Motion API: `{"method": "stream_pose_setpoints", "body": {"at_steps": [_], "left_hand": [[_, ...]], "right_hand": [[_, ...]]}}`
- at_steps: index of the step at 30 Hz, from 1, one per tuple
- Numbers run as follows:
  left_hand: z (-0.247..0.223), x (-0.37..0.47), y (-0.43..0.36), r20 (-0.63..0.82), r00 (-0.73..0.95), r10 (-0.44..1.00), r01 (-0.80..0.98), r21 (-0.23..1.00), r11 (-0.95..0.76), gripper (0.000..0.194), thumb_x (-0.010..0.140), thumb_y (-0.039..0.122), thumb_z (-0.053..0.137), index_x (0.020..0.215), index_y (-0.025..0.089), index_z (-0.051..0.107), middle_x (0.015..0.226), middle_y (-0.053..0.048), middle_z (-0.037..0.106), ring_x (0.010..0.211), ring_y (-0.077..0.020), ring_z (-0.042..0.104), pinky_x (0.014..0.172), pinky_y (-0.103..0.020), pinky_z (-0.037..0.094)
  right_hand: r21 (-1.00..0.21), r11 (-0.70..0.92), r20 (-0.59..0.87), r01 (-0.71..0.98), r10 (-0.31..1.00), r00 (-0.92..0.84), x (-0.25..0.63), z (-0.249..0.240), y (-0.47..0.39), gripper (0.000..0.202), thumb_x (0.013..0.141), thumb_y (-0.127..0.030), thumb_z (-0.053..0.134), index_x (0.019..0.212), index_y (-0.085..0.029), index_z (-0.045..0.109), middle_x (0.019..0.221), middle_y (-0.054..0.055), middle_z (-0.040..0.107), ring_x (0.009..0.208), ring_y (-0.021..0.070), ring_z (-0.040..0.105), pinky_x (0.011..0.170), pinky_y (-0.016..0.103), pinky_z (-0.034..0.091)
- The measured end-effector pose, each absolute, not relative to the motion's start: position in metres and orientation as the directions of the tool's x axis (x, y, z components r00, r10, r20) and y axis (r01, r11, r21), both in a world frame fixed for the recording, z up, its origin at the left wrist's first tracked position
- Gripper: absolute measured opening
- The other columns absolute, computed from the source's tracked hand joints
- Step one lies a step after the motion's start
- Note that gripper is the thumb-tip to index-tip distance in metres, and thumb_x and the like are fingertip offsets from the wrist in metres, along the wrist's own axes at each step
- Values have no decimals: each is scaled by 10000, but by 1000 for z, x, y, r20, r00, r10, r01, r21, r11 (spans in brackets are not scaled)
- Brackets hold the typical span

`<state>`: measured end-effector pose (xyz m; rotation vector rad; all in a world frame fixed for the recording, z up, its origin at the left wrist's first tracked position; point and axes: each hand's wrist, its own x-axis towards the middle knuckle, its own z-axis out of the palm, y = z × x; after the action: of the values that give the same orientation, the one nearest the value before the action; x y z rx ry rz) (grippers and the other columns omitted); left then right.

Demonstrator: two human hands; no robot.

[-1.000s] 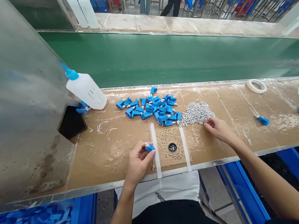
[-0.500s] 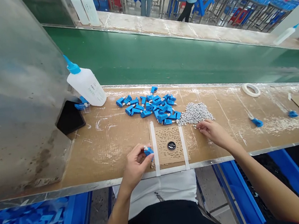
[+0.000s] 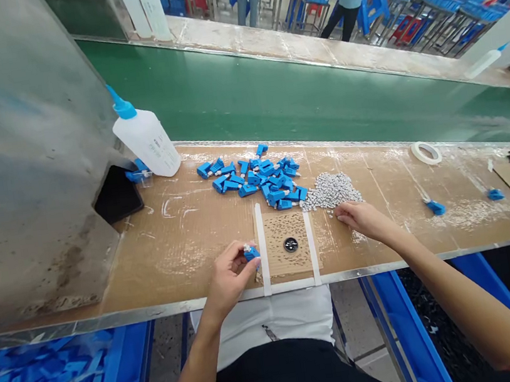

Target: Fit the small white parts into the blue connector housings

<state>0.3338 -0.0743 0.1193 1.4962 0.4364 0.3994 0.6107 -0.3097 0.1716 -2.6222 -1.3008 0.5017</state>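
My left hand (image 3: pixel 229 275) grips a small blue plastic part (image 3: pixel 251 253) with a pale tip, just left of a cardboard pad (image 3: pixel 279 260) held by white tape strips. On that pad lies a round black disc (image 3: pixel 290 245) with a shiny face. My right hand (image 3: pixel 358 217) is closed in a pinch at the near edge of a heap of tiny grey pieces (image 3: pixel 333 189); anything between its fingertips is too small to make out. Beyond the pad, a loose pile of similar blue parts (image 3: pixel 253 180) touches the grey heap.
A white squeeze bottle (image 3: pixel 148 144) stands tilted at the left near a black object (image 3: pixel 118 196). A tape roll (image 3: pixel 425 153) and two blue parts on the bench lie to the right. A green belt (image 3: pixel 292 84) runs behind. Blue bins (image 3: pixel 133 372) flank my lap.
Both hands keep nearly the same places and grips, with the view shifted slightly. In the background, a person carrying a blue stool has moved to the right.
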Motion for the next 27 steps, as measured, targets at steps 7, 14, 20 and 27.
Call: {"method": "stream_pose_setpoints", "body": {"at_steps": [7, 14, 20, 27], "left_hand": [[121, 333, -74, -29, 863, 505, 24, 1000, 16, 157, 824, 285, 703, 931, 171, 697, 908, -38, 647, 831, -152, 652, 768, -249, 570], [119, 333, -74, -24, 862, 505, 13, 1000, 26, 174, 822, 292, 709, 946, 170, 697, 933, -44, 657, 845, -153, 662, 776, -250, 579], [116, 332, -74, -7, 862, 508, 0, 1000, 14, 158, 830, 285, 705, 938, 171, 701, 926, -42, 650, 838, -149, 654, 767, -240, 566], [115, 332, -74, 11, 866, 500, -12, 1000, -1, 142, 847, 285, 695, 924, 167, 700, 911, -43, 648, 821, -144, 639, 756, -232, 546]], "right_hand": [[-473, -663, -254, 581, 733, 630, 609, 167, -324, 173, 901, -343, 481, 774, -242, 540, 653, 14, 636, 609, 185, 598, 619, 283, 444], [-409, -649, -251, 641, 756, 605, 608, 170, -319, 153, 862, -294, 497, 722, -235, 519, 656, 25, 641, 611, 184, 592, 599, 284, 423], [-349, -570, -230, 743, 821, 522, 603, 167, -320, 147, 838, -222, 532, 697, -239, 498, 646, 15, 615, 584, 166, 566, 581, 276, 430], [-420, -385, -34, 822, 912, 410, 563, 147, -304, 155, 950, -262, 492, 807, -240, 544, 745, 34, 636, 622, 167, 584, 597, 286, 475]]}}
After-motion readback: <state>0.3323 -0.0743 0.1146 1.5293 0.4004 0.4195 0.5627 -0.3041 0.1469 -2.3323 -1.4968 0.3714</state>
